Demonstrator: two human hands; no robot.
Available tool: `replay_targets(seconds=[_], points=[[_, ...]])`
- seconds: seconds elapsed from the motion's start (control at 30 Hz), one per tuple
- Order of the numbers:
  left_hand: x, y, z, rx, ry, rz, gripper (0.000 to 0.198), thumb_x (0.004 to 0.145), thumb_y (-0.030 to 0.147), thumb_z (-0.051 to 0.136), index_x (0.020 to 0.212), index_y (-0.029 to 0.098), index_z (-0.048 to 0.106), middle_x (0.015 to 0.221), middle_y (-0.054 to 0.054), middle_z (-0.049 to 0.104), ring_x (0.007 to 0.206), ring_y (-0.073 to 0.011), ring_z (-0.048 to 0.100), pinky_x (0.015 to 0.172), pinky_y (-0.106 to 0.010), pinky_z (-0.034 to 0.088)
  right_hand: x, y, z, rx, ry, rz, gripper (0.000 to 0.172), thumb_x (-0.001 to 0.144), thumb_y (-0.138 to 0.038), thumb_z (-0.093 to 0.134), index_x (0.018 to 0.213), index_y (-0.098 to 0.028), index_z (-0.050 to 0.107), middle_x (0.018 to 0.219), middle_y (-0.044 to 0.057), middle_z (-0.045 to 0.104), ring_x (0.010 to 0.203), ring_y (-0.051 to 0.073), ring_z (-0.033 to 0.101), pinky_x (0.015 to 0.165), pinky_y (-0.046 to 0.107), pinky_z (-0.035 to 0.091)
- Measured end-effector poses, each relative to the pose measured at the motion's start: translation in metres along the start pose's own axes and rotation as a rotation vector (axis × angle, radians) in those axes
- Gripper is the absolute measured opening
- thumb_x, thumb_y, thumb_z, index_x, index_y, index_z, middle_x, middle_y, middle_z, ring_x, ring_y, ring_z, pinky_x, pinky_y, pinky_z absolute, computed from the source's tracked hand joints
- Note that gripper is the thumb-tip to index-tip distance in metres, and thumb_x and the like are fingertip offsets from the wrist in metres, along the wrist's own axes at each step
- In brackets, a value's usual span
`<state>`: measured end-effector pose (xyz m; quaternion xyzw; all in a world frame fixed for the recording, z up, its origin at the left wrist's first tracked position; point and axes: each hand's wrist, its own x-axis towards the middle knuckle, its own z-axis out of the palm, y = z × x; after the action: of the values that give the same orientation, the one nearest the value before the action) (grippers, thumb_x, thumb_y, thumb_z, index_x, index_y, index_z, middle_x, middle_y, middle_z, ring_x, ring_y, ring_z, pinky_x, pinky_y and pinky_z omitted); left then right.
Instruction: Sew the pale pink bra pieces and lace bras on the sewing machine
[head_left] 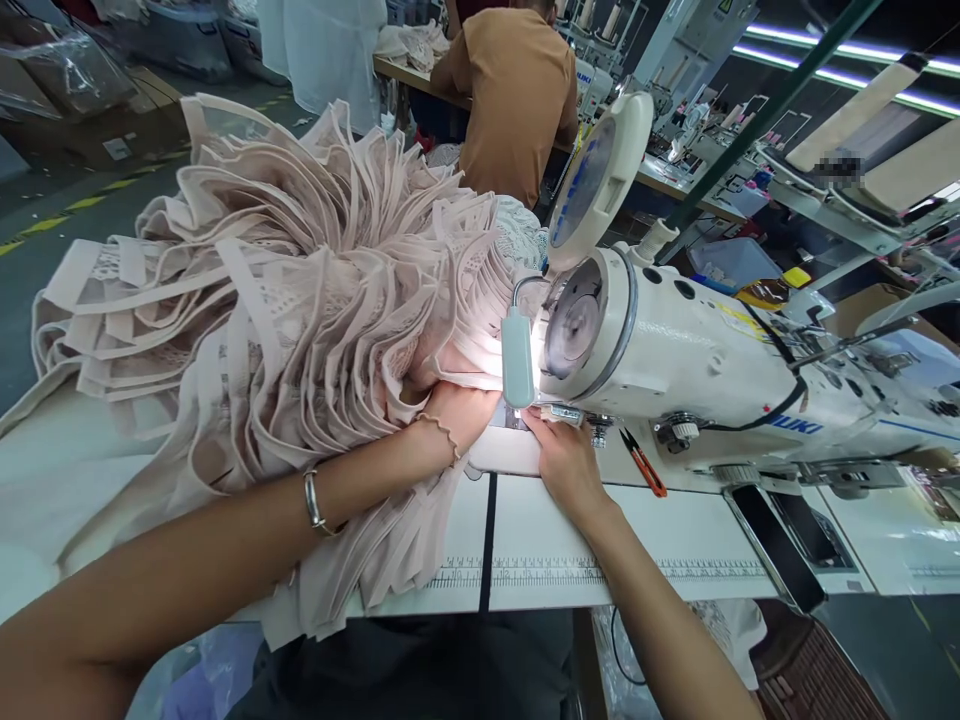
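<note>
1 pile pink garments (322, 290), L part of worktop (540, 530), hanging over front edge; L hand (465, 415) against it, fingers hidden, grip can't tell. R hand (568, 462), fingertips nr needle of sewing mach. (675, 350), grip can't tell. Orange snips (646, 467) beyond; blk phone (778, 550) at front edge, twd R.

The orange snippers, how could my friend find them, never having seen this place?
Find the big white sewing machine. Below its body, just past the person's right hand, away from the fabric pile, lie the snippers. Bright orange sets them apart from the white machine and black phone.
</note>
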<state>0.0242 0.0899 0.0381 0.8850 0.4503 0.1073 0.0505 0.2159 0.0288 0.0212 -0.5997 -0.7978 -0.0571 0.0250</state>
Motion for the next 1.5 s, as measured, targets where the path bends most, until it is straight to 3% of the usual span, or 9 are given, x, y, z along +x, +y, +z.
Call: replay_targets(seconds=[0.1,0.3,0.47,0.67,0.83,1.13,1.3,1.5], points=[[-0.018,0.000,-0.005,0.115,-0.007,0.076,0.014,0.094,0.006,0.047,0.091,0.013,0.060,0.076,-0.008,0.065,0.071,-0.0223,0.065,0.062,-0.031,0.041,0.002,-0.005,-0.007,-0.031,-0.082,0.053,0.066,0.083,0.002,0.037,0.137,-0.026,0.062,0.123,0.011,0.070,0.112,0.029,0.060,0.105,0.051,0.041],[-0.048,0.001,-0.001,0.278,0.317,0.441,0.024,0.096,0.001,0.041,0.081,0.017,0.052,0.075,-0.002,0.057,0.067,-0.0172,0.054,0.065,-0.031,0.036,0.006,-0.018,-0.021,-0.076,-0.193,0.100,0.066,0.088,0.002,0.033,0.143,-0.025,0.057,0.126,0.015,0.067,0.110,0.029,0.062,0.106,0.054,0.039],[-0.047,0.003,0.008,0.266,0.347,0.587,0.025,0.096,-0.001,0.042,0.080,0.016,0.053,0.077,-0.003,0.056,0.069,-0.0178,0.049,0.065,-0.032,0.034,0.008,-0.021,-0.027,-0.074,-0.291,0.122,0.071,0.088,0.003,0.030,0.151,-0.026,0.047,0.130,0.016,0.064,0.107,0.028,0.063,0.105,0.053,0.039],[-0.047,0.003,0.010,0.259,0.309,0.550,0.023,0.094,-0.002,0.044,0.082,0.015,0.054,0.081,-0.005,0.060,0.071,-0.0189,0.052,0.068,-0.032,0.039,0.008,-0.020,-0.027,-0.052,-0.313,0.122,0.072,0.087,0.003,0.029,0.150,-0.025,0.047,0.133,0.016,0.061,0.106,0.028,0.062,0.105,0.052,0.038],[-0.049,0.003,0.012,0.282,0.306,0.507,0.021,0.094,-0.001,0.045,0.084,0.014,0.056,0.084,-0.008,0.064,0.081,-0.0213,0.059,0.075,-0.033,0.044,0.007,-0.018,-0.024,-0.048,-0.296,0.115,0.069,0.086,0.003,0.030,0.146,-0.024,0.052,0.119,0.015,0.067,0.106,0.028,0.063,0.104,0.052,0.040],[-0.050,0.003,0.010,0.242,0.217,0.466,0.021,0.097,0.000,0.040,0.095,0.011,0.058,0.096,-0.012,0.067,0.091,-0.0225,0.064,0.085,-0.037,0.047,0.007,-0.013,-0.013,-0.011,-0.205,0.101,0.067,0.084,0.001,0.033,0.140,-0.025,0.058,0.118,0.015,0.069,0.101,0.028,0.065,0.099,0.050,0.043],[-0.051,0.004,0.010,0.298,0.216,0.457,0.020,0.097,0.000,0.043,0.100,0.008,0.061,0.106,-0.016,0.069,0.095,-0.0239,0.066,0.085,-0.036,0.047,0.009,-0.014,-0.017,0.010,-0.236,0.113,0.071,0.081,0.002,0.032,0.142,-0.024,0.056,0.106,0.014,0.072,0.098,0.028,0.064,0.098,0.048,0.043],[-0.054,0.005,0.008,0.394,0.270,0.418,0.030,0.096,0.000,0.042,0.116,0.001,0.064,0.115,-0.020,0.070,0.108,-0.0286,0.065,0.095,-0.041,0.046,0.010,-0.015,-0.016,0.022,-0.203,0.137,0.068,0.084,-0.001,0.032,0.144,-0.025,0.054,0.120,0.014,0.069,0.098,0.028,0.064,0.097,0.049,0.042]])
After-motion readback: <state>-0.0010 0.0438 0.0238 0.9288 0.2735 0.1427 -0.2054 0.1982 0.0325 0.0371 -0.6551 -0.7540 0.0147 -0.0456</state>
